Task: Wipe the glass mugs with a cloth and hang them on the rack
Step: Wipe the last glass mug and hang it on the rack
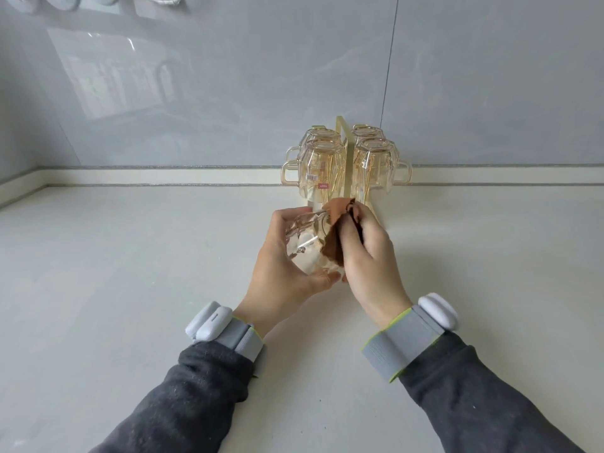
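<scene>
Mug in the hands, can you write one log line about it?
step: wiping | left hand: holds glass mug | right hand: presses brown cloth on it | rack: four hung mugs

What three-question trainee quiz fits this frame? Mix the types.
1. True or false: the left hand holds the cloth.
2. How many mugs show on the rack? A two, B four, C six.
3. Fill in: the right hand presses the cloth against a ____.

Key:
1. False. The right hand holds it.
2. B.
3. mug, gripped by the left hand.
</scene>
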